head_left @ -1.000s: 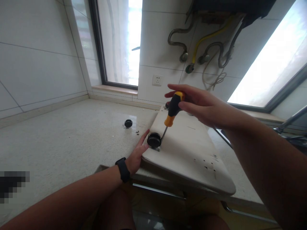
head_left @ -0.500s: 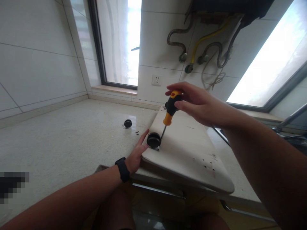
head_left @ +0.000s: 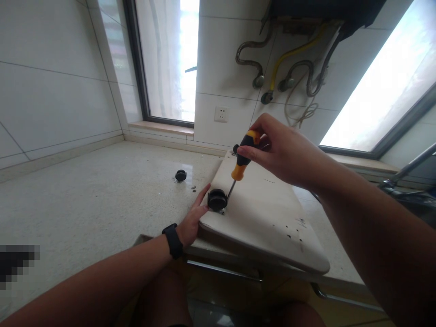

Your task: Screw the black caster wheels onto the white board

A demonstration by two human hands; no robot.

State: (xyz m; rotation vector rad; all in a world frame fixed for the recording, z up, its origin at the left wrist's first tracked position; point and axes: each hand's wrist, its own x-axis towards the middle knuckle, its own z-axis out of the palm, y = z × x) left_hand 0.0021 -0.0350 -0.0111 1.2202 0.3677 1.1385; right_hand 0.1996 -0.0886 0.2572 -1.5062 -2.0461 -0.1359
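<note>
A yellow-and-black screwdriver (head_left: 245,152) is in my right hand (head_left: 272,145), fingers and thumb closed round its handle. Its shaft slants down to the base of a black caster wheel (head_left: 217,200) at the near left corner of a white board (head_left: 255,200). My left hand (head_left: 194,222), with a black watch on the wrist, grips the board's left edge beside that caster. At the board's far left corner another caster (head_left: 235,149) shows partly behind the screwdriver. Several small holes mark the board's near right part. The screwdriver's tip is hidden at the caster base.
A loose caster (head_left: 180,175) lies on the speckled countertop (head_left: 102,200), left of the board, with small screws (head_left: 194,188) near it. The board's near side overhangs the counter edge. A wall socket (head_left: 221,114), hoses (head_left: 279,59) and a faucet (head_left: 405,177) are beyond.
My right hand's fingers have curled in closer round the screwdriver handle, and the wrist has turned. The screwdriver stays at the same caster; my left hand holds its place on the board.
</note>
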